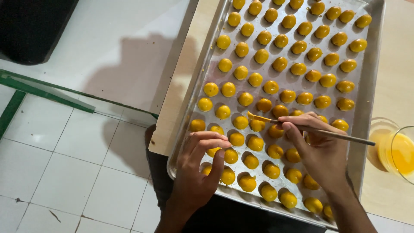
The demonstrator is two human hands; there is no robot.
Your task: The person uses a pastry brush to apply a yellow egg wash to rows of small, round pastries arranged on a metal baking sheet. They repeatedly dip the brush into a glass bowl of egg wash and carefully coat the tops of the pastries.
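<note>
Near edge of the metal baking tray (370, 103): left hand (198, 172) rests over the closest rows, fingers curled loosely, thumb and fingertips touching a dough ball (213, 151) at the tray's near-left part; not clear whether it pinches that ball or only steadies it, so grip there can't be told. Right hand (319, 151) is closed in a pen-style pinch around a thin pastry brush (310, 128), handle running out to the right past the tray rim, yellow-wet bristle tip lying just over the balls in the middle rows, about at ball (257, 125). Judgement: glazing goes best with light strokes over the dome top only, tip kept barely loaded so wash doesn't pool on the tray floor between balls; work row by row so none get skipped; left hand should stay off already shiny tops. Near rows look glossy, hard to tell which are coated. Glass bowl of yellow egg wash (399, 153) sits on the wooden tabletop (394, 86) just right of the tray, close for re-dipping; risk of drips across the rim. Further up, many more rows of small yellow balls fill the tray, evenly spaced, not touching. White tiled floor (77, 142) at left, below the table.
</note>
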